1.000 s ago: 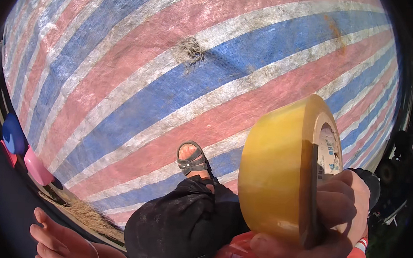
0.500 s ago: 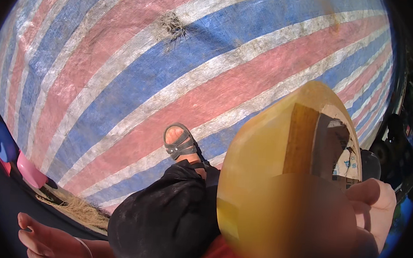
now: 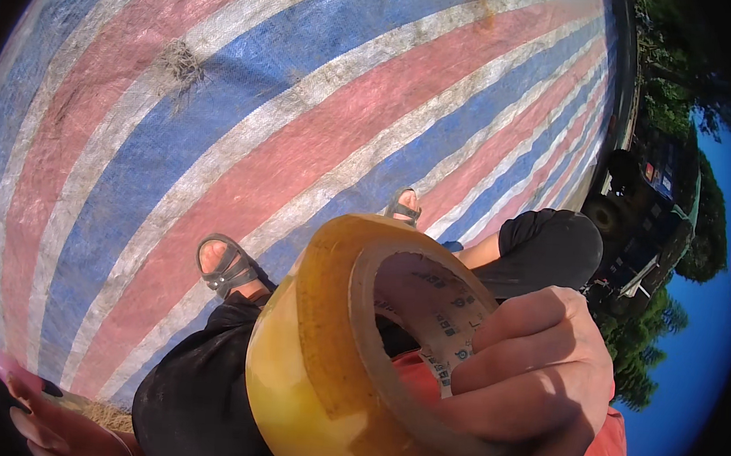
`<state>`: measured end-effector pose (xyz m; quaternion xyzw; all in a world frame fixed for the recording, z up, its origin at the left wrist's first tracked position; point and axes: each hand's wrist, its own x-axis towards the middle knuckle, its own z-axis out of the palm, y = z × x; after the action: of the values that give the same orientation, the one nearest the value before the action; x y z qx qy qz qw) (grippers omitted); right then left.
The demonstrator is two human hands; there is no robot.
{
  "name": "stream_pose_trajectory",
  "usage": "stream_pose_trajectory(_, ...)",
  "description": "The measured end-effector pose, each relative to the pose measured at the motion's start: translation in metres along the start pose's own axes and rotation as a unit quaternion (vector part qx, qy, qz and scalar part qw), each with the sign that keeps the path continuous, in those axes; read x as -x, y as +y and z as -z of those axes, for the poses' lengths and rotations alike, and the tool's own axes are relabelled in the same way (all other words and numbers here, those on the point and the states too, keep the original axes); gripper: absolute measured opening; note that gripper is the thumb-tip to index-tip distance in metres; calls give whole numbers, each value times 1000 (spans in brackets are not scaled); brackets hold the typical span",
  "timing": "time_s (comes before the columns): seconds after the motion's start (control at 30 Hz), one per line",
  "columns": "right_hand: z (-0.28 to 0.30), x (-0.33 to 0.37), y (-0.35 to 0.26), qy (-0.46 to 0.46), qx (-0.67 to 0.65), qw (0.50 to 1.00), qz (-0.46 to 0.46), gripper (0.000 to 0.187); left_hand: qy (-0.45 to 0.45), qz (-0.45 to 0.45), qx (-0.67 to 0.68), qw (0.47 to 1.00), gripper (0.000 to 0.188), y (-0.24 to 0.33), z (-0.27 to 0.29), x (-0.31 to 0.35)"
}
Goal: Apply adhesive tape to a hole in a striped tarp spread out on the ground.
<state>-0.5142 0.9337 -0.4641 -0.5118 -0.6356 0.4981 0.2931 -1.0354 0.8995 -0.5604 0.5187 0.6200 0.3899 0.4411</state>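
One roll of yellowish packing tape (image 3: 347, 371) is in view, and it is the only roll. Two hands show: the right hand (image 3: 533, 384), closed around the roll's rim with fingers hooked into its core, and the left hand (image 3: 47, 422), only partly visible at the lower left edge with dark-painted nails. Two feet are seen, each in a dark strapped sandal: one sandal (image 3: 225, 267) nearer the middle, the other sandal (image 3: 404, 207) farther up. One striped tarpaulin (image 3: 222, 99) covers the ground, in red, blue and white bands. One small clump of dry straw (image 3: 181, 58) lies on it. One dark vehicle (image 3: 638, 205) stands at the right edge.
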Motion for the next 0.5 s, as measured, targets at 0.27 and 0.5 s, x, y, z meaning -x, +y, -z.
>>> stream_pose_trajectory(0.27, 25, 17, 115, 146, 250, 952, -98, 32, 60, -3, -68, 996, 30, 17, -42, -22)
stream_pose_trajectory(0.5, -17, -2, 277, 36, 527, 833, -166, 33, 65, -21, -92, 993, 32, 29, -81, -56)
